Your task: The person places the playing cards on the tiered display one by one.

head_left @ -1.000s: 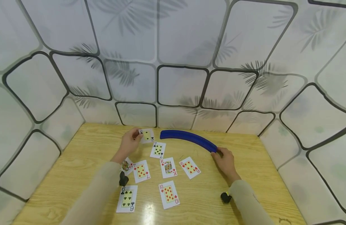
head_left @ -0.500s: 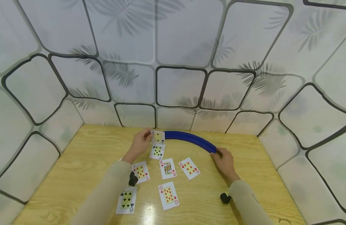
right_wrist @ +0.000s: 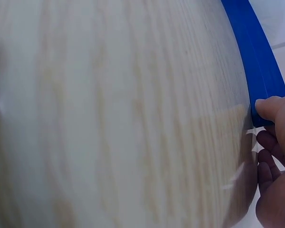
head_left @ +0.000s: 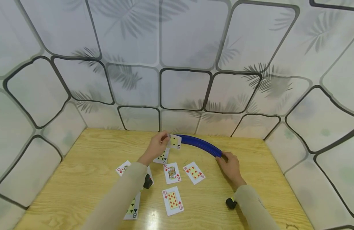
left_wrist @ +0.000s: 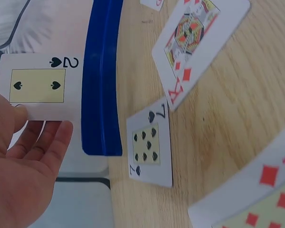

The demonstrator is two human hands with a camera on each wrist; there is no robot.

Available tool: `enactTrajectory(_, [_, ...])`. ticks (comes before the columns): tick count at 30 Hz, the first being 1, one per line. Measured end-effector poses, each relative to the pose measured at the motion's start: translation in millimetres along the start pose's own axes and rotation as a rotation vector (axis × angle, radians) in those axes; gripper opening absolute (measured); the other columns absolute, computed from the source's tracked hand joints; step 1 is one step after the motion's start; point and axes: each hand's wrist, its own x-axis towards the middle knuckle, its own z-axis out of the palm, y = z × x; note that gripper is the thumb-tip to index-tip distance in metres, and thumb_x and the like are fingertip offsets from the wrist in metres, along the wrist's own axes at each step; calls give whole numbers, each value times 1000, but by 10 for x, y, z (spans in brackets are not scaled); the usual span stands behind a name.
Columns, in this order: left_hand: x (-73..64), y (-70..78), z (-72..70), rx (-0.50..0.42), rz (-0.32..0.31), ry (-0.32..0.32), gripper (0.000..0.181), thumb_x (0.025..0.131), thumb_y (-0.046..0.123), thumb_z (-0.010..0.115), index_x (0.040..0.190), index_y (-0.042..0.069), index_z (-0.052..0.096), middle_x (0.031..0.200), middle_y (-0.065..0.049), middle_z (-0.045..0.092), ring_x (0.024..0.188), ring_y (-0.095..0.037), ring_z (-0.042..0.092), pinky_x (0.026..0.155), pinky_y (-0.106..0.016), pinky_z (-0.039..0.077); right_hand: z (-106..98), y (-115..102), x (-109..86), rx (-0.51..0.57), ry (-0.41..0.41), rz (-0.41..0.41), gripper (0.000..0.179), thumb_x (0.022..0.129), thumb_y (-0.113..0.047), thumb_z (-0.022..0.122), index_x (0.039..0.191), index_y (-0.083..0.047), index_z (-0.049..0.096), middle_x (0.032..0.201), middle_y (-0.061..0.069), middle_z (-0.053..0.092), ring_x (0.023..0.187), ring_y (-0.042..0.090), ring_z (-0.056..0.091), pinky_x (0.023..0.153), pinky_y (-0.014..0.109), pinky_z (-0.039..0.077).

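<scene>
At my far left on the bench, a queen of diamonds is lying face up, my sleeve covering part of it. A club card is sitting nearer me, also half hidden by my left sleeve, and another card is showing only a sliver past it.

My left hand is pinching the two of spades by its left edge, thumb on the face and fingers behind. I'm holding it up at the left end of the blue curved rack — from above, the card is covering that end, but I can't tell whether it is touching the rack or sitting in it. The seven of spades is lying just below, its top covered by my hand and the two.

Next, the king of diamonds and the ten of diamonds are lying face up, the ten closer to me; the six of hearts is resting tilted to their right.

The rack is arching rightward along the back of the bench to my right hand, which is gripping its right end — thumb on the blue face, fingers curling underneath.
</scene>
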Motion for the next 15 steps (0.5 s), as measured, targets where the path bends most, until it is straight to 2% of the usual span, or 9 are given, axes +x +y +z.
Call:
enactTrajectory(2, [27, 30, 53, 5, 13, 0, 21, 108, 8, 57, 126, 1, 66, 102, -17, 68, 90, -24, 61, 82, -41, 56, -3, -5, 2, -5, -1, -1, 45, 100, -17, 71, 135, 11, 63, 136, 32, 64, 129, 50, 54, 113, 61, 41])
enactTrajectory(5, [73, 74, 138, 17, 32, -11, 15, 108, 7, 57, 118, 1, 66, 96, -17, 66, 81, -21, 56, 73, -34, 51, -7, -16, 5, -8, 3, -8, 45, 100, -16, 71, 134, 12, 63, 135, 33, 64, 128, 51, 55, 113, 62, 41])
enactTrajectory(9, [132, 125, 256, 7, 31, -44, 12, 109, 8, 55, 114, 3, 65, 97, -18, 66, 80, -18, 54, 71, -30, 48, -7, -7, 15, -7, 9, -18, 45, 99, -16, 72, 133, 13, 63, 134, 34, 65, 128, 52, 55, 113, 63, 41])
enactTrajectory(11, [156, 148, 314, 6, 30, -60, 16, 110, 10, 55, 120, 3, 65, 100, -17, 68, 81, -17, 54, 73, -31, 48, 1, 16, 20, -2, 9, -19, 45, 99, -16, 72, 133, 12, 63, 134, 33, 65, 129, 52, 56, 114, 63, 42])
enactTrajectory(15, [187, 227, 397, 5, 40, -94, 21, 111, 14, 54, 123, 1, 64, 103, -18, 68, 80, -17, 53, 74, -35, 49, 9, 48, 29, 17, -1, 0, 45, 100, -18, 72, 135, 10, 63, 137, 32, 64, 131, 49, 54, 114, 61, 41])
